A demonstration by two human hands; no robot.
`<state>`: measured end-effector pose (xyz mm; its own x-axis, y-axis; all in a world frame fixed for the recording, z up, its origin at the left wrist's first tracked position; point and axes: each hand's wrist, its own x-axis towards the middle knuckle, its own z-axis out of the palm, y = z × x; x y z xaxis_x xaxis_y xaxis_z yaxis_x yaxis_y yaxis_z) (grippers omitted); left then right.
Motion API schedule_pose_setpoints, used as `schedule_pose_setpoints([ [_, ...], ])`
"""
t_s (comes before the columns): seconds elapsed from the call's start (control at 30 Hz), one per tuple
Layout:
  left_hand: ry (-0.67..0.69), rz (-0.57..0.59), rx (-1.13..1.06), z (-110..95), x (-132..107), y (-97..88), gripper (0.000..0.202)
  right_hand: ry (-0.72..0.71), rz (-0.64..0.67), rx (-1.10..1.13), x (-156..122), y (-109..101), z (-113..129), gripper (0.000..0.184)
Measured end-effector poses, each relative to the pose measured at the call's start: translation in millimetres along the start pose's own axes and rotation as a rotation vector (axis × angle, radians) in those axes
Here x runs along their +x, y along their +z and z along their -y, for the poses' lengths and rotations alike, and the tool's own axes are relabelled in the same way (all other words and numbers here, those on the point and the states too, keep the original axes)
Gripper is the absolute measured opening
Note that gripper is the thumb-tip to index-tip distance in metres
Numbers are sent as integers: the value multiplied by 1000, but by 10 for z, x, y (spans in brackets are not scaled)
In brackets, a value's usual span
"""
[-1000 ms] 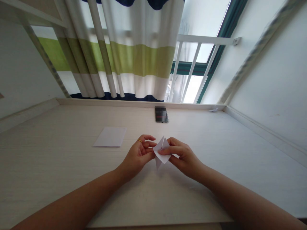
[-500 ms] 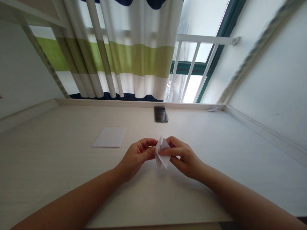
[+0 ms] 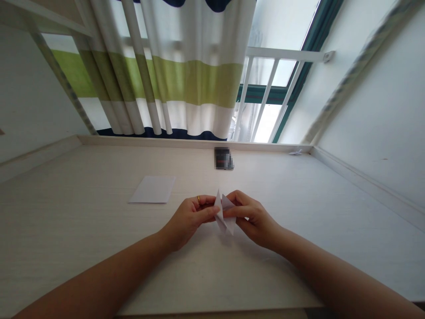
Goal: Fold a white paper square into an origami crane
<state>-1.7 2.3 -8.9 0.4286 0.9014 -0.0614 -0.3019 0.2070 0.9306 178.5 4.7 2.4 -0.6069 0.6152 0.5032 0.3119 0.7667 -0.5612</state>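
Between my hands, a little above the white table, is a small piece of folded white paper [image 3: 219, 217] with pointed flaps. My left hand [image 3: 191, 218] pinches its left side, thumb in front and fingers behind; a gold ring sits on one finger. On the other side, my right hand [image 3: 254, 217] grips the right flap, with a finger reaching into the fold between the flaps. The fingertips behind the paper are partly hidden.
A flat square of white paper [image 3: 152, 189] lies left of my hands. Farther back is a dark, pixelated object [image 3: 223, 158]. A small white scrap [image 3: 295, 152] lies in the far right corner. The table [image 3: 83, 230] has a low raised rim, with a curtain and window railing beyond.
My left thumb has moved slightly right onto the front of the left flap. The flaps of the folded paper have turned a little, and the gap between them shows differently.
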Motion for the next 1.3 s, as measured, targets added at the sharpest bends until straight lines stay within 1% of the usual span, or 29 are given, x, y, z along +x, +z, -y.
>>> schedule_pose_setpoints([
  [0.17,8,-68,-21,3,15,7,21,13,126,22,10,-31,83,34],
  [0.23,18,-101,-58,3,18,29,18,41,133,30,13,-6,101,32],
  [0.3,30,-138,-100,9,19,63,14,73,58,-5,10,44,94,27],
  [0.4,58,-184,-165,30,19,117,10,87,-114,-128,-2,123,53,15],
  [0.47,84,-208,-207,46,23,142,11,70,-199,-190,-10,155,26,16],
  [0.57,128,-254,-245,59,30,169,14,45,-279,-245,-10,172,18,17],
  [0.63,151,-293,-256,58,34,185,15,35,-307,-290,1,181,35,16],
  [0.73,172,-349,-262,58,35,206,16,44,-313,-365,22,209,75,15],
  [0.87,196,-365,-268,73,36,216,18,102,-307,-419,41,253,98,13],
  [0.93,206,-351,-281,80,37,214,18,137,-309,-403,46,270,91,13],
  [1.07,222,-337,-318,84,39,214,16,212,-308,-286,59,297,81,12],
  [1.3,222,-356,-326,99,41,219,18,270,-351,-86,97,312,88,8],
])
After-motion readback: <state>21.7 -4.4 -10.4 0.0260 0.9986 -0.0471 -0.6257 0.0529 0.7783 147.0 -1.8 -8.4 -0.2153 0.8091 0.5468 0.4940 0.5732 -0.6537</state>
